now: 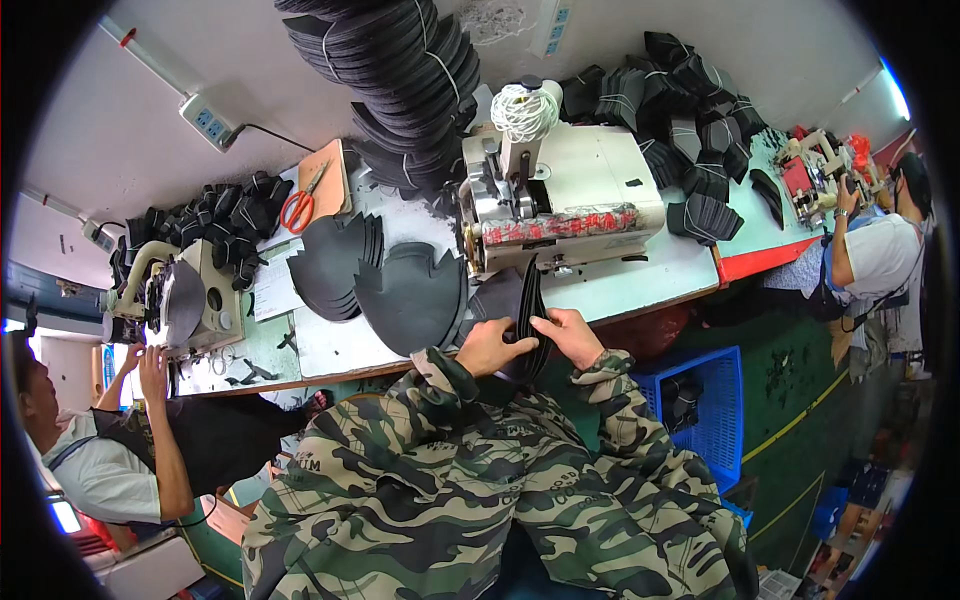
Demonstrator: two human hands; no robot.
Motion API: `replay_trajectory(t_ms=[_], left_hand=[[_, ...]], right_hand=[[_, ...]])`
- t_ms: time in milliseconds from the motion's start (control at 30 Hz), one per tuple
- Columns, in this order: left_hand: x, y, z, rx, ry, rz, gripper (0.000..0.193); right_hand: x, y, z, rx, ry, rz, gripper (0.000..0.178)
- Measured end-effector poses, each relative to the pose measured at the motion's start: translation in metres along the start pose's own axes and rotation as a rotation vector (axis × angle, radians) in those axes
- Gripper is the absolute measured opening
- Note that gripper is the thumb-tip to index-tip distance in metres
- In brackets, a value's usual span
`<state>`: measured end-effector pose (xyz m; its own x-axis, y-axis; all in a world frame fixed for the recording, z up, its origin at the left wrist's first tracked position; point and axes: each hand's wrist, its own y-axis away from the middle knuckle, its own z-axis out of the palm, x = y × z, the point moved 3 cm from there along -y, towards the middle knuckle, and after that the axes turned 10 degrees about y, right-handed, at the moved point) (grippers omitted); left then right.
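At the table's front edge, my left hand (pixel 490 348) and my right hand (pixel 570 338) hold a small stack of black sheet pieces (pixel 531 300) between them. The stack stands on edge, its layers slightly fanned. My right thumb presses on its right side, and my left fingers and thumb close on its left side; the lower fingertips are hidden. Just beyond stands a cream sewing machine (pixel 585 245) with a cone of white cord (pixel 525 112) on top. Left of my hands lie a curved black cut piece (pixel 410 300) and a fanned pile of similar pieces (pixel 340 265).
Tall tied black stacks (pixel 400 90) rise behind; more bundles (pixel 705 170) lie at right. Orange-handled scissors (pixel 298 212) rest by brown card (pixel 328 170). A blue crate (pixel 735 410) stands on the floor at right. One person works at each side, the left at another machine (pixel 205 300).
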<state>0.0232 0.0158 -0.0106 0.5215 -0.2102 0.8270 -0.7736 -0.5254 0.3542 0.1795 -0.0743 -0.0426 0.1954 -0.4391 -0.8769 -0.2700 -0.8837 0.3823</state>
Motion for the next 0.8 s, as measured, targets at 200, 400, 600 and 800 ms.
replay_trajectory(t_ms=[200, 400, 600, 800], left_hand=[[-0.02, -0.004, 0.007, 0.028, 0.121, 0.109, 0.05], [-0.019, -0.005, 0.008, 0.009, 0.133, 0.106, 0.047], [-0.015, -0.006, 0.009, 0.0, 0.091, 0.017, 0.047], [-0.011, -0.005, 0.01, 0.058, 0.107, 0.019, 0.039]], right_hand=[[0.008, 0.001, 0.002, -0.023, -0.261, 0.015, 0.027], [-0.004, 0.002, -0.003, 0.012, -0.017, 0.03, 0.025], [-0.006, -0.01, -0.002, 0.149, 0.371, 0.048, 0.033], [0.002, -0.009, 0.007, 0.334, 0.448, 0.043, 0.031]])
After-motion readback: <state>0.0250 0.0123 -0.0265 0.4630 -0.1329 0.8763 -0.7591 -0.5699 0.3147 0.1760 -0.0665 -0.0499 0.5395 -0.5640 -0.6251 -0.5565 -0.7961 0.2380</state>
